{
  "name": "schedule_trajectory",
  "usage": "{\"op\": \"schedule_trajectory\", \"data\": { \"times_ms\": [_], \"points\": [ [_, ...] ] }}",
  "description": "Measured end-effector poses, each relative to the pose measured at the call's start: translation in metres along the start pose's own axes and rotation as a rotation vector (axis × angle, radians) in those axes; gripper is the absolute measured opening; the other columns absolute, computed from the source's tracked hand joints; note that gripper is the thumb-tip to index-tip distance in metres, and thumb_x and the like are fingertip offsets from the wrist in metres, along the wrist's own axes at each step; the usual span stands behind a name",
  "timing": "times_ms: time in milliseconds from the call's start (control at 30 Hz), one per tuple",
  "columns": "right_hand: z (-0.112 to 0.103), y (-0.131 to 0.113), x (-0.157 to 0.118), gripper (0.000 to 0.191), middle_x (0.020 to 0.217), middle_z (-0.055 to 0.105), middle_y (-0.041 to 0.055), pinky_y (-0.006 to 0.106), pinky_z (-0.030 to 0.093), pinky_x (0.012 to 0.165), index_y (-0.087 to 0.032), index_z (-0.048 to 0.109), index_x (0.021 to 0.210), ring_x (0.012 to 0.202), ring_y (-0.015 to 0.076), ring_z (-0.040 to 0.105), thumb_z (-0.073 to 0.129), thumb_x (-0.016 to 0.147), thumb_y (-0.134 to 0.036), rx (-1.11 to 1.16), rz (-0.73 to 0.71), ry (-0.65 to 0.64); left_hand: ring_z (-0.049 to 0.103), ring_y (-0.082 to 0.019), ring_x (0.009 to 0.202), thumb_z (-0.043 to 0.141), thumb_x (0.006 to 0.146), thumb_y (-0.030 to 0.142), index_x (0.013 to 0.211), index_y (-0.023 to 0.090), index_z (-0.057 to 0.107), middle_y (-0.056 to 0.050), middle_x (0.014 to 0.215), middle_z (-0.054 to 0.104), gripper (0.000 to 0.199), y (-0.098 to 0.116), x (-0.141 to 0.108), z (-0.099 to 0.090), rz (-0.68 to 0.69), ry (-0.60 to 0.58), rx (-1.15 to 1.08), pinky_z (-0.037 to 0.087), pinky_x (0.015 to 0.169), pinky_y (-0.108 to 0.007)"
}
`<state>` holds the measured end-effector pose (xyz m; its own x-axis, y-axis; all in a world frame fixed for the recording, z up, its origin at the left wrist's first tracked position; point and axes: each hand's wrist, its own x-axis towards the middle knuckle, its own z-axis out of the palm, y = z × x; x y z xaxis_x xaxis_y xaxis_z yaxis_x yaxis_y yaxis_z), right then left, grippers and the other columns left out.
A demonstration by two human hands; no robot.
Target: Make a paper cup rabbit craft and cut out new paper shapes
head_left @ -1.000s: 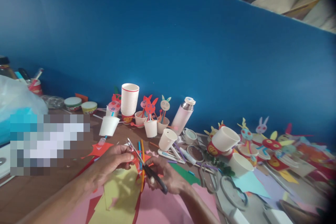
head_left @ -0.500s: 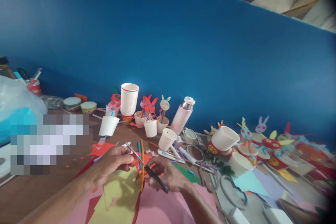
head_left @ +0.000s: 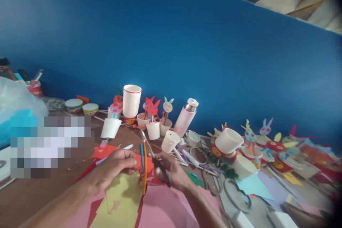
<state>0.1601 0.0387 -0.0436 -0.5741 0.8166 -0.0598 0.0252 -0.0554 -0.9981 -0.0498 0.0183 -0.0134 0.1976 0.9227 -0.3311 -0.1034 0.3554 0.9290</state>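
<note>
My left hand (head_left: 113, 166) pinches a small red paper piece (head_left: 138, 162) just above the table. My right hand (head_left: 171, 171) grips black-handled scissors (head_left: 155, 161); the blades point up and away, beside the red piece. Under both hands lie yellow paper (head_left: 124, 199) and pink paper (head_left: 171, 212). Blue and orange straws (head_left: 143, 164) lie between the hands.
A stack of white cups (head_left: 131, 100), single paper cups (head_left: 110, 127) with bunny figures on sticks (head_left: 153, 108), a pink flask (head_left: 187, 117), tape rings (head_left: 236, 194) and more paper crafts (head_left: 275, 148) crowd the wooden table (head_left: 40, 192). A blue wall (head_left: 171, 42) runs behind.
The scissors have swung from lying across the red piece to pointing upward and away. My left hand has turned the red piece slightly; my right hand shifted a little right.
</note>
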Motion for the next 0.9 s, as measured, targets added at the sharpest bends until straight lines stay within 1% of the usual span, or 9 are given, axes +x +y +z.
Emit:
{"op": "schedule_trajectory", "data": {
  "times_ms": [33,100,200,300,433,567,667,767,900],
  "points": [
    [0.001,-0.001,0.000,0.047,0.057,0.050,-0.0059,0.018,0.035,0.043,-0.016,0.049,0.086,0.044,0.0059,0.043,0.071,0.063,-0.050,0.047,-0.046,0.016,0.051,-0.011,0.050,0.071,0.059,0.024,0.054,0.015,0.061,0.002,0.050,0.060,0.015,0.000,0.000,0.001,-0.004,-0.006,0.014,0.039,0.054,-0.022],
    [0.004,-0.004,0.000,0.050,0.062,0.051,-0.0045,0.021,0.038,0.050,-0.016,0.047,0.089,0.051,0.0078,0.046,0.069,0.063,-0.054,0.125,-0.099,-0.001,0.050,-0.011,0.047,0.070,0.057,0.025,0.051,0.015,0.059,0.003,0.046,0.058,0.016,-0.003,0.001,0.003,0.000,-0.033,0.057,0.037,0.050,-0.022],
    [0.010,-0.010,-0.003,0.046,0.072,0.054,-0.0023,0.023,0.040,0.061,-0.017,0.047,0.089,0.065,0.0106,0.051,0.074,0.063,-0.044,0.163,-0.106,-0.044,0.049,-0.011,0.047,0.068,0.058,0.026,0.051,0.016,0.058,0.003,0.046,0.056,0.016,-0.010,0.004,0.004,0.030,-0.100,0.137,0.036,0.048,-0.022],
    [0.017,-0.011,-0.003,0.046,0.072,0.055,-0.0033,0.022,0.039,0.060,-0.018,0.047,0.085,0.067,0.0107,0.050,0.080,0.056,-0.030,0.181,-0.093,-0.018,0.047,-0.011,0.045,0.064,0.059,0.026,0.054,0.016,0.059,0.003,0.046,0.057,0.012,-0.016,0.004,0.005,0.035,-0.176,0.230,0.036,0.047,-0.022],
    [0.023,0.001,-0.001,0.047,0.067,0.055,-0.0046,0.019,0.037,0.052,-0.018,0.046,0.089,0.057,0.0083,0.047,0.079,0.055,-0.021,0.227,-0.056,-0.008,0.048,-0.011,0.044,0.058,0.056,0.019,0.054,0.016,0.059,0.003,0.045,0.057,0.004,-0.020,0.003,0.008,0.039,-0.220,0.296,0.037,0.047,-0.023],
    [0.026,0.011,0.000,0.047,0.065,0.055,-0.0050,0.017,0.035,0.049,-0.017,0.047,0.093,0.054,0.0068,0.044,0.076,0.055,-0.012,0.193,-0.032,-0.012,0.046,-0.011,0.042,0.053,0.052,0.016,0.049,0.017,0.055,0.004,0.042,0.054,0.005,-0.025,0.004,0.011,0.039,-0.222,0.364,0.035,0.043,-0.023],
    [0.028,0.009,-0.001,0.045,0.062,0.053,-0.0061,0.016,0.033,0.047,-0.018,0.046,0.093,0.053,0.0066,0.041,0.071,0.056,-0.008,0.155,-0.027,0.009,0.046,-0.011,0.043,0.047,0.052,0.014,0.049,0.017,0.054,0.005,0.043,0.053,0.008,-0.025,0.003,0.012,0.034,-0.224,0.407,0.034,0.044,-0.023],
    [0.030,0.004,-0.003,0.040,0.062,0.052,-0.0059,0.017,0.034,0.049,-0.018,0.047,0.091,0.057,0.0086,0.044,0.061,0.057,-0.002,0.034,-0.042,0.029,0.046,-0.011,0.045,0.046,0.054,0.014,0.054,0.016,0.056,0.005,0.047,0.054,0.009,-0.020,-0.002,0.014,0.045,-0.234,0.432,0.037,0.045,-0.023],
    [0.031,0.002,-0.006,0.041,0.066,0.057,-0.0043,0.020,0.037,0.054,-0.019,0.048,0.090,0.060,0.0099,0.047,0.054,0.056,0.002,-0.167,-0.051,0.019,0.047,-0.011,0.049,0.047,0.057,0.012,0.058,0.014,0.058,0.005,0.051,0.055,0.012,-0.015,-0.008,0.015,0.074,-0.270,0.460,0.036,0.048,-0.023]
  ]
}}
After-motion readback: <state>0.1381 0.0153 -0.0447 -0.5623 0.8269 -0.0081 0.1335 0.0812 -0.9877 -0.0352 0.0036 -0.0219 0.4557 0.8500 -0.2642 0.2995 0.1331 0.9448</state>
